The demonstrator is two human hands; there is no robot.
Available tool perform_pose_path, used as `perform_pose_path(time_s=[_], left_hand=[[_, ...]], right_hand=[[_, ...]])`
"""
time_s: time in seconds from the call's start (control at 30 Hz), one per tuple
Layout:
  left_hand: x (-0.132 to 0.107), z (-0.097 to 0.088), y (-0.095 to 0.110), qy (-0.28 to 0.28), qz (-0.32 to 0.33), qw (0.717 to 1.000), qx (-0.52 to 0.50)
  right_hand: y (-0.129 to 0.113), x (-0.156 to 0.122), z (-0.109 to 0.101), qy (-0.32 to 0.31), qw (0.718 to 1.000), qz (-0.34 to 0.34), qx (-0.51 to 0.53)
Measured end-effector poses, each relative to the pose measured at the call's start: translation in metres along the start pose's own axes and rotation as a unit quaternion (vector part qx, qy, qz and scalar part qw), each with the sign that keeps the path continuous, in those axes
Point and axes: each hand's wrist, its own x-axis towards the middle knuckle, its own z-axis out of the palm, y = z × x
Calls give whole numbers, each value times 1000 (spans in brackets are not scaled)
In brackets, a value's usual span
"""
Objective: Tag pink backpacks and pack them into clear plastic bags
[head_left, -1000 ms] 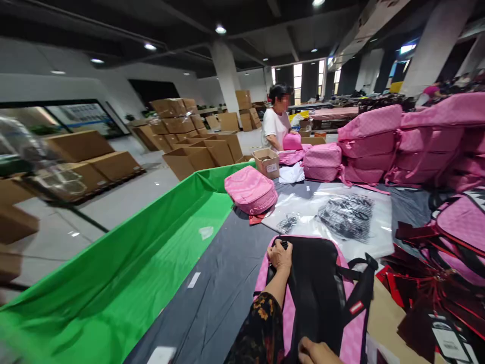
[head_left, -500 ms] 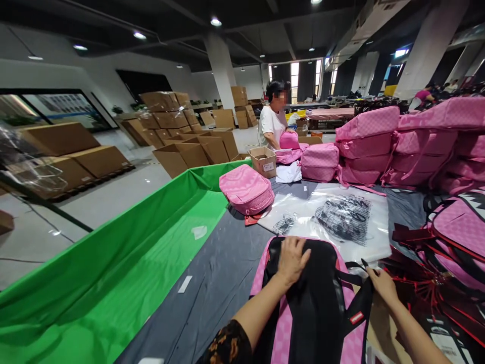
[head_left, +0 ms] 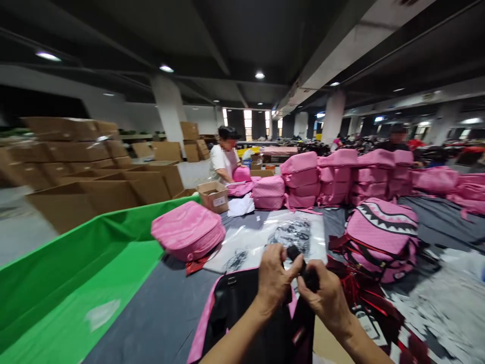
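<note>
A pink backpack with a black back panel [head_left: 242, 313] lies on the grey table in front of me. My left hand [head_left: 276, 277] and my right hand [head_left: 326, 298] are raised together above its top edge. Both pinch a black strap [head_left: 301, 263] of the backpack between thumb and fingers. A stack of clear plastic bags with black print [head_left: 276, 237] lies just beyond my hands.
Another pink backpack [head_left: 188, 231] rests by the green cloth trough [head_left: 76, 273] on the left. A shark-mouth pink backpack [head_left: 381, 232] sits on the right. Stacks of pink bags [head_left: 333, 174] line the far table. A person in a white shirt [head_left: 222, 161] works there. Cardboard boxes [head_left: 94, 187] stand left.
Both hands left the backpack's panel and side and came together on the black strap, lifting it. My view swung to the right.
</note>
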Motion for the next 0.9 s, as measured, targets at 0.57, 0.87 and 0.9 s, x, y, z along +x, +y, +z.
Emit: perform_pose_path(time_s=[0.57,0.87,0.9], left_hand=[[-42,-71,92,-145,-117,950,-252],[9,-23,54,-129,53,989,52],[17,-16,48,-139,61,985,79]], right_hand=[[-78,7,-49,20,985,-172,-20],[-35,14,-35,-101,981,142,80],[-32,14,-35,-92,978,175,67]])
